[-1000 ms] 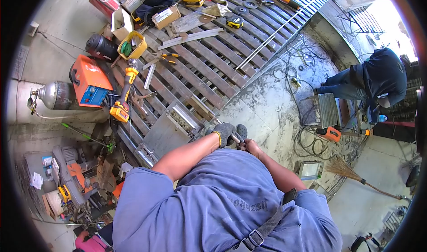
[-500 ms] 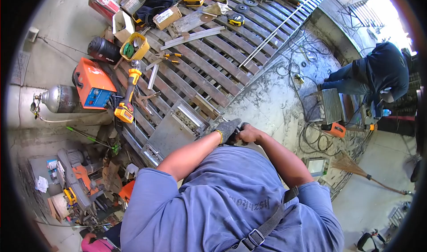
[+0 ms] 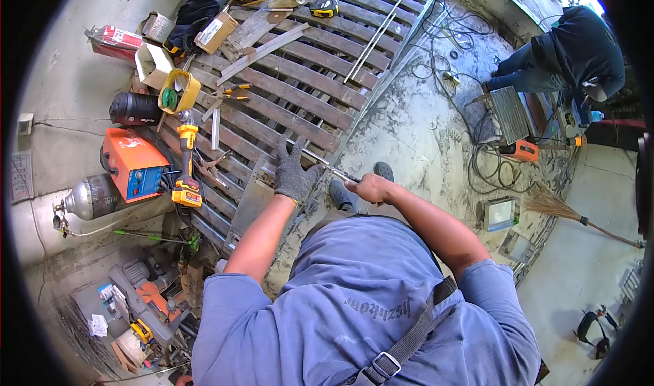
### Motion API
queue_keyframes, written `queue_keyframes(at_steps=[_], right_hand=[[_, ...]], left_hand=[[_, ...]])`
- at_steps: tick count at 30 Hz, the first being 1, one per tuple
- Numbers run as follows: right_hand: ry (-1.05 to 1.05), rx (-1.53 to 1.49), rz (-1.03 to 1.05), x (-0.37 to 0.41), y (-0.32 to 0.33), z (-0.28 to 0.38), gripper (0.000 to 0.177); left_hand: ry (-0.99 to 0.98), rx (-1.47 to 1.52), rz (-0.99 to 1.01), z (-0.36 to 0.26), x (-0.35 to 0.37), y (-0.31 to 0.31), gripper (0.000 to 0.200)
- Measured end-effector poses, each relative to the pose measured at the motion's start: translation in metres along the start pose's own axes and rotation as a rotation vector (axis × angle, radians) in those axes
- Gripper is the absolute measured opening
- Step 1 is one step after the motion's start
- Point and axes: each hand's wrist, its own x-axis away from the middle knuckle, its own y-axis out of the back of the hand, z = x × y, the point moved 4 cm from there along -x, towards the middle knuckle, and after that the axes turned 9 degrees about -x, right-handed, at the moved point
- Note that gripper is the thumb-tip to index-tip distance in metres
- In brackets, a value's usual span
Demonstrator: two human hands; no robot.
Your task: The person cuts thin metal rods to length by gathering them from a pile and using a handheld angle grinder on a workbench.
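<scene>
A slim metal rod slants from the slatted metal table back toward my body. Its near end sits in the closed fingers of my bare right hand. My left hand, in a dark grey knit glove, is open beside the far part of the rod, its fingers stretched forward and thumb apart. Below the gloved hand lies a grey metal plate at the table's near edge, partly covered by my forearm.
A cordless angle grinder lies left, beside an orange welding machine. Pliers, a tape measure and long thin bars rest on the slats. At right, a bent-over person stands near cables and a broom.
My hands were close together near my body; now they are apart, the left forward with fingers spread. The rod between them shows plainly. The view has shifted, and my feet show below.
</scene>
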Motion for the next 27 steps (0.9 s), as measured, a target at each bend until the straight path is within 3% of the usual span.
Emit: queue_keyframes(at_steps=[4,10,13,16,27], right_hand=[[0.158,0.193,-0.05,-0.018,-0.011,-0.009,0.073],[0.139,0.308,0.028,-0.042,-0.033,-0.01,0.042],[0.05,0.262,0.138,-0.008,-0.017,0.021,0.044],[0.193,0.455,0.198,-0.035,-0.031,0.008,0.043],[0.201,0.499,0.116,-0.046,-0.041,-0.005,0.045]], left_hand=[[-0.013,-0.065,0.015,0.014,0.0,-0.018,0.099],[0.008,0.031,0.033,0.017,-0.002,-0.021,0.099],[0.0,0.022,0.013,0.021,-0.003,-0.025,0.1],[0.02,0.017,0.026,0.02,-0.002,-0.023,0.101],[0.028,0.043,0.024,0.021,-0.003,-0.023,0.101]])
